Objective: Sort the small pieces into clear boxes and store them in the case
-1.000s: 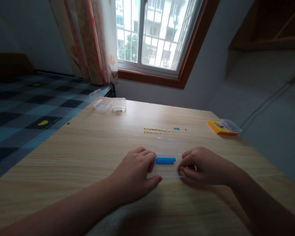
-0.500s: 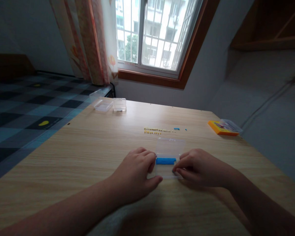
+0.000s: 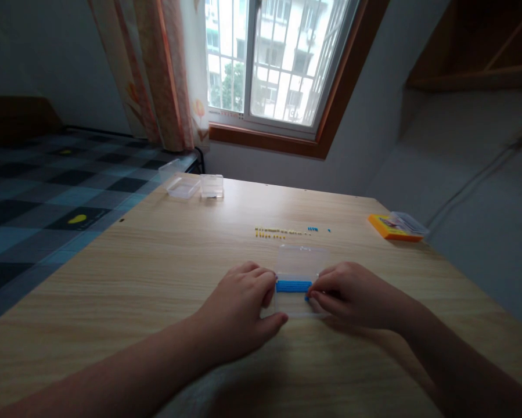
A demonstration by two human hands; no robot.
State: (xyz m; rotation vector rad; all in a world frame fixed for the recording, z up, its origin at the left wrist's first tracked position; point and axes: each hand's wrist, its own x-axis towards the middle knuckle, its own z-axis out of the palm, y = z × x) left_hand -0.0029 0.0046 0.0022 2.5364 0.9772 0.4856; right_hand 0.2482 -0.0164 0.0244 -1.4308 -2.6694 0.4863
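Observation:
A clear plastic box (image 3: 289, 306) lies with its hinged lid (image 3: 302, 261) tilted back, between my two hands. Inside, along the hinge side, runs a tight row of blue sticks or blocks (image 3: 294, 286). My left hand (image 3: 247, 305) grips the box's left wall, fingers curled over it and thumb low at the front corner. At the right end, my right hand (image 3: 345, 295) pinches a small blue piece (image 3: 307, 298) just in front of the row. Its exact kind is too small to make out, and the fingers partly cover it.
Beyond the lid are lines of tiny yellow pieces (image 3: 272, 232) and a few blue ones (image 3: 313, 229). An open clear box (image 3: 183, 186) and another clear box (image 3: 211, 186) stand at the far left. An orange-yellow case (image 3: 395, 227) lies near the right edge of the wooden table (image 3: 156, 290).
My right fingertips have shifted slightly up toward the blue row, and the blue piece between them now shows. My left hand stays at the box wall.

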